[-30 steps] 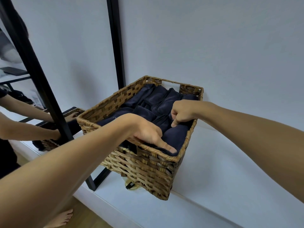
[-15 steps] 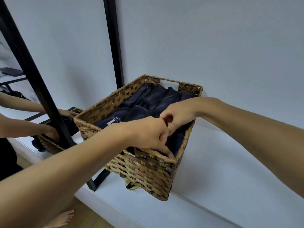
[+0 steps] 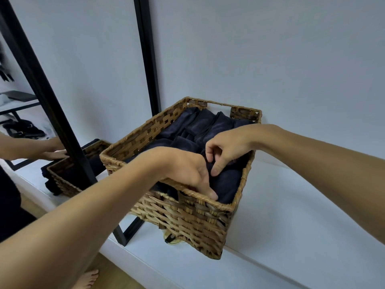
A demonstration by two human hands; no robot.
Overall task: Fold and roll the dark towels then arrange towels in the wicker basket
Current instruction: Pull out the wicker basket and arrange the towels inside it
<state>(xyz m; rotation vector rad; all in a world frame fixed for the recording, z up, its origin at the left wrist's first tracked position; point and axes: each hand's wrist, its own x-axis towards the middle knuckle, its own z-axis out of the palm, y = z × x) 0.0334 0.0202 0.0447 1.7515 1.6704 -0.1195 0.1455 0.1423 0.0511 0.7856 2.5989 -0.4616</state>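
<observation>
Towels [image 3: 208,125], navy, rolled, filling wicker basket [image 3: 187,217], left hand [image 3: 187,170] pressing flat, right hand [image 3: 229,147] grip unclear

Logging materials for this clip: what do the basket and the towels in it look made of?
Basket: woven wicker or rattan, brown, slightly glossy; interlaced strips show. Towels: soft navy cloth, probably terry; matte, fuzzy surface, weave too fine to tell.

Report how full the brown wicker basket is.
Nearly full: dark navy rolled towels pack the brown wicker basket from back wall to front rim; no bare bottom shows.
</observation>
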